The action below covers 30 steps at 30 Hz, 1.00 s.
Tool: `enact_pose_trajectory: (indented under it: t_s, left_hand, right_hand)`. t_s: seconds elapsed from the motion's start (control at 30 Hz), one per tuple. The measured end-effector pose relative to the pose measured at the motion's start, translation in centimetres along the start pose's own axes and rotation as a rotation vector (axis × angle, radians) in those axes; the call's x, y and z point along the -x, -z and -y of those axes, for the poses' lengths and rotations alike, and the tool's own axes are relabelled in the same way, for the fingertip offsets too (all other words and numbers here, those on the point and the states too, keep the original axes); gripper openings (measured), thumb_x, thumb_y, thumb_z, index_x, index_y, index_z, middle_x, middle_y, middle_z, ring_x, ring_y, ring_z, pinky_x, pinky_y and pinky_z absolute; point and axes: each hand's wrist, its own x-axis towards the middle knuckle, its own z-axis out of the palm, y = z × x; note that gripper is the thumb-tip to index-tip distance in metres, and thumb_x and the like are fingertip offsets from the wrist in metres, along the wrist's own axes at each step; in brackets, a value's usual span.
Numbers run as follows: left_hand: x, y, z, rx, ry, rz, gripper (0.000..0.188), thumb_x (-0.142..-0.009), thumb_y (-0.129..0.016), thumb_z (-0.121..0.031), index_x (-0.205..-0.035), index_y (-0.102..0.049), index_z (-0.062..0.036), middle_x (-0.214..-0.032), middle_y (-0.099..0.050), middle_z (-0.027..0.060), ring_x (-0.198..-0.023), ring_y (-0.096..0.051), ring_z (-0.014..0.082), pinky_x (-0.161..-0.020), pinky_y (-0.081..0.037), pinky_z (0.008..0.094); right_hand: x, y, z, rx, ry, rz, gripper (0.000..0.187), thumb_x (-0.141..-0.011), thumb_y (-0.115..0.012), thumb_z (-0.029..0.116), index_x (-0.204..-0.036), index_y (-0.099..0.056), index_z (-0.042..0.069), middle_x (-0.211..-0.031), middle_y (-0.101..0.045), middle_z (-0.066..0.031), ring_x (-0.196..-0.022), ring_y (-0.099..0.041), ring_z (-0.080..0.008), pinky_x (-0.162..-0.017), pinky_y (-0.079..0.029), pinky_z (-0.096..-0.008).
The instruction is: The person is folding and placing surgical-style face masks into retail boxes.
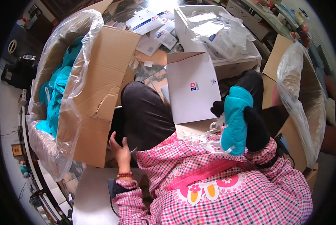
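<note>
My right hand, in a black glove, is closed around a small stack of teal quilted eye masks. Their white elastic straps hang to the left, over my checked apron. My left hand, bare and with a beaded bracelet at the wrist, is low beside my left knee. Its thumb and finger are apart, next to something dark that I cannot make out. Between my knees a white carton stands tilted, with its printed side toward me.
At the left a large cardboard box lined with clear plastic holds teal fabric pieces. A white bin of clear packets stands ahead, beside flat printed packages on the floor. Another plastic-lined box is at my right.
</note>
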Motion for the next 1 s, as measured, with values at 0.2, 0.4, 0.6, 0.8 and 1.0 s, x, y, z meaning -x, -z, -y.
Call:
enact_pose_trajectory:
  t_s: [0.2, 0.4, 0.6, 0.8, 1.0]
  left_hand:
    - [2.6, 2.5, -18.9, 0.797, 0.011, 0.142, 0.009, -0.098, -0.059, -0.005, -0.106, -0.059, -0.002, -0.1, -0.065, 0.0054, -0.091, -0.063, 0.0111, -0.079, -0.049, 0.022]
    - [4.3, -0.9, -26.0, 1.321, 0.051, 0.946, 0.023, -0.096, -0.063, -0.003, -0.117, -0.053, -0.0016, -0.113, -0.065, 0.0087, -0.11, -0.063, 0.0167, -0.097, -0.05, 0.0291]
    - [4.9, -1.9, -26.9, 1.39, 0.134, 1.145, 0.03, -0.099, -0.061, -0.012, -0.127, -0.053, -0.0044, -0.113, -0.064, 0.0059, -0.108, -0.06, 0.013, -0.098, -0.049, 0.0279]
    - [4.7, -1.8, -27.2, 1.424, 0.126, 1.112, 0.018, -0.1, -0.059, -0.011, -0.115, -0.062, -0.0014, -0.106, -0.067, 0.0031, -0.101, -0.062, 0.0113, -0.091, -0.051, 0.0262]
    - [3.6, -1.9, -26.8, 1.051, -0.077, 1.055, 0.015, -0.096, -0.062, -0.002, -0.111, -0.061, 0.0013, -0.101, -0.066, 0.0053, -0.093, -0.065, 0.0116, -0.085, -0.052, 0.0246]
  right_hand:
    - [0.6, -1.1, 1.0, 0.067, -0.078, 0.067, 0.07, -0.092, -0.067, 0.037, -0.146, -0.038, 0.003, -0.139, -0.054, -0.0199, -0.13, -0.052, -0.0324, -0.106, -0.045, -0.0422]
    - [1.4, 0.0, 1.0, 0.455, -0.098, 0.088, 0.061, -0.074, -0.076, -0.005, -0.132, -0.057, 0.004, -0.125, -0.063, -0.0111, -0.115, -0.06, -0.0196, -0.099, -0.049, -0.0373]
    - [1.1, -1.0, 1.4, 0.706, 0.089, 0.236, 0.063, -0.071, -0.078, -0.006, -0.13, -0.059, 0.006, -0.128, -0.062, -0.0074, -0.114, -0.059, -0.0185, -0.098, -0.048, -0.0368]
    - [1.1, 0.0, 1.3, 0.674, 0.114, 0.295, 0.066, -0.072, -0.076, -0.007, -0.134, -0.057, 0.005, -0.133, -0.061, -0.0073, -0.116, -0.059, -0.0204, -0.1, -0.047, -0.0368]
    - [1.9, 0.7, 0.7, 0.176, -0.116, 0.049, 0.067, -0.08, -0.073, 0.005, -0.141, -0.047, 0.001, -0.13, -0.061, -0.0098, -0.113, -0.061, -0.0208, -0.099, -0.049, -0.0372]
